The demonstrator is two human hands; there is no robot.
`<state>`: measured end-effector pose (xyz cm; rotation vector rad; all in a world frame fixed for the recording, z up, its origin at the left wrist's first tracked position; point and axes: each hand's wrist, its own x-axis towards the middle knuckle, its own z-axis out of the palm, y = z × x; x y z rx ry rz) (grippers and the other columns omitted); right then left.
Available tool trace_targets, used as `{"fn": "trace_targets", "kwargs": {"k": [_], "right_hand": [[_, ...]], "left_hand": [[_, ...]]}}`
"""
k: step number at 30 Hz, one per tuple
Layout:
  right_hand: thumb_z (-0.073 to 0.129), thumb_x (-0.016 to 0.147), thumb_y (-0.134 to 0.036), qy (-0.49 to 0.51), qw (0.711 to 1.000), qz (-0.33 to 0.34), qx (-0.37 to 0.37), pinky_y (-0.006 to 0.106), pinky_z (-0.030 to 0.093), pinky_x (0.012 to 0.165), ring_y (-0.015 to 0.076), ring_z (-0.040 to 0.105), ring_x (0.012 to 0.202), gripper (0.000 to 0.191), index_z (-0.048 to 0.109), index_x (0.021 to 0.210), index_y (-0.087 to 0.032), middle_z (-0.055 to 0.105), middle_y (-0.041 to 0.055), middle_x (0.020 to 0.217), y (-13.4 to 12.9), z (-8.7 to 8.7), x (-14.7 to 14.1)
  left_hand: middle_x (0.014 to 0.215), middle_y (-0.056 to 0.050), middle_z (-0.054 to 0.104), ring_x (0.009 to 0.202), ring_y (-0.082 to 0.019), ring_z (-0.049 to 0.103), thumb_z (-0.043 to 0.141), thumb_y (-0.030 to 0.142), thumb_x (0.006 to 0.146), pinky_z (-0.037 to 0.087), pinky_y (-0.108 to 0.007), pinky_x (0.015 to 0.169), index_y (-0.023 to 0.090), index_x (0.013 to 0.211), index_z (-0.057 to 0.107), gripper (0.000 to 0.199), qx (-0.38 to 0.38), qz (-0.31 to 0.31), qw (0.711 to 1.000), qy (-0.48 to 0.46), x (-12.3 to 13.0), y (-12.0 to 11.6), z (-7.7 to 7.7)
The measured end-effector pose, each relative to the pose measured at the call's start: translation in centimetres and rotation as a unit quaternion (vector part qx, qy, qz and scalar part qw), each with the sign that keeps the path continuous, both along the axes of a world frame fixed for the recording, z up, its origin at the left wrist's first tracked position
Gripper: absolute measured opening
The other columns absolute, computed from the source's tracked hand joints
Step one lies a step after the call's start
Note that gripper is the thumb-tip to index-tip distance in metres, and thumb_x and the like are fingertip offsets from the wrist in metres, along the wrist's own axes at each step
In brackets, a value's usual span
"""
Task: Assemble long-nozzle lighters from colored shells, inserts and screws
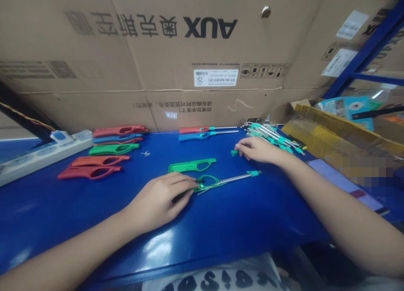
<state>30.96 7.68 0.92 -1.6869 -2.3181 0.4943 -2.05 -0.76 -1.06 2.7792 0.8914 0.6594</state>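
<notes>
My left hand is closed around the handle end of an open green gas lighter half-shell. A metal tube with a teal collar near its tip extends to the right from this shell, and a thin wire runs along it. Just behind lies the matching green half-shell, flat on the table. My right hand is pinched at a few small green plastic pieces, with one at the fingertips. How firmly that piece is gripped is partly hidden.
Lighter handle shells in several colours lie at left, beside small screws. Two assembled lighters rest at the back; metal tubes are heaped near a phone. A power strip and cardboard border the blue table.
</notes>
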Motion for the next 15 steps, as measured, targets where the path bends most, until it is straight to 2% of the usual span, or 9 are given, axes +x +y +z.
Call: {"fn": "trace_targets", "kwargs": {"k": [3, 5, 7, 11, 15], "right_hand": [[0.055, 0.090, -0.024, -0.014, 0.999, 0.039, 0.020, 0.028, 0.047, 0.069, 0.0178, 0.063, 0.076, 0.019, 0.070, 0.102, -0.018, 0.070, 0.0058, 0.089, -0.3, 0.1, 0.2], [0.061, 0.088, -0.025, -0.029, 0.995, 0.079, 0.050, 0.029, 0.046, 0.073, 0.0182, 0.061, 0.082, 0.018, 0.069, 0.103, -0.019, 0.066, 0.0075, 0.099, -0.3, -0.2, 0.5], [0.063, 0.089, -0.030, -0.034, 0.992, 0.107, 0.065, 0.028, 0.045, 0.071, 0.0170, 0.059, 0.080, 0.015, 0.068, 0.098, -0.018, 0.064, 0.0077, 0.103, -0.2, -0.5, 0.6], [0.064, 0.093, -0.037, -0.012, 0.990, 0.125, 0.072, 0.026, 0.041, 0.066, 0.0153, 0.057, 0.073, 0.020, 0.063, 0.087, -0.018, 0.066, 0.0051, 0.092, -0.7, -0.5, -0.3], [0.064, 0.094, -0.033, -0.035, 0.989, 0.131, 0.061, 0.025, 0.036, 0.062, 0.0154, 0.058, 0.070, 0.017, 0.063, 0.085, -0.019, 0.068, 0.0024, 0.080, -1.7, -0.2, -1.6]], "left_hand": [[0.116, -0.005, 0.075, 0.108, -0.022, 0.070, 0.053, 0.021, 0.099, 0.059, -0.037, 0.093, 0.022, 0.118, 0.071, 0.026, -0.012, 0.009, 1.000, 0.000, 0.0, 0.1, -0.1], [0.116, -0.005, 0.074, 0.108, -0.022, 0.069, 0.054, 0.023, 0.099, 0.058, -0.037, 0.095, 0.022, 0.119, 0.070, 0.025, -0.021, 0.017, 1.000, -0.006, 0.0, 0.2, -0.2], [0.116, -0.006, 0.074, 0.108, -0.022, 0.069, 0.055, 0.026, 0.099, 0.057, -0.037, 0.095, 0.022, 0.119, 0.069, 0.024, -0.030, 0.027, 0.999, -0.012, 0.0, 0.2, -0.3], [0.116, -0.007, 0.073, 0.109, -0.023, 0.068, 0.059, 0.031, 0.098, 0.057, -0.038, 0.095, 0.022, 0.119, 0.069, 0.025, -0.043, 0.042, 0.998, -0.013, 0.0, 0.3, -0.3], [0.117, -0.007, 0.072, 0.109, -0.023, 0.067, 0.061, 0.033, 0.097, 0.056, -0.039, 0.095, 0.023, 0.121, 0.068, 0.027, -0.060, 0.044, 0.997, -0.012, 0.1, 0.4, -0.5]]}}
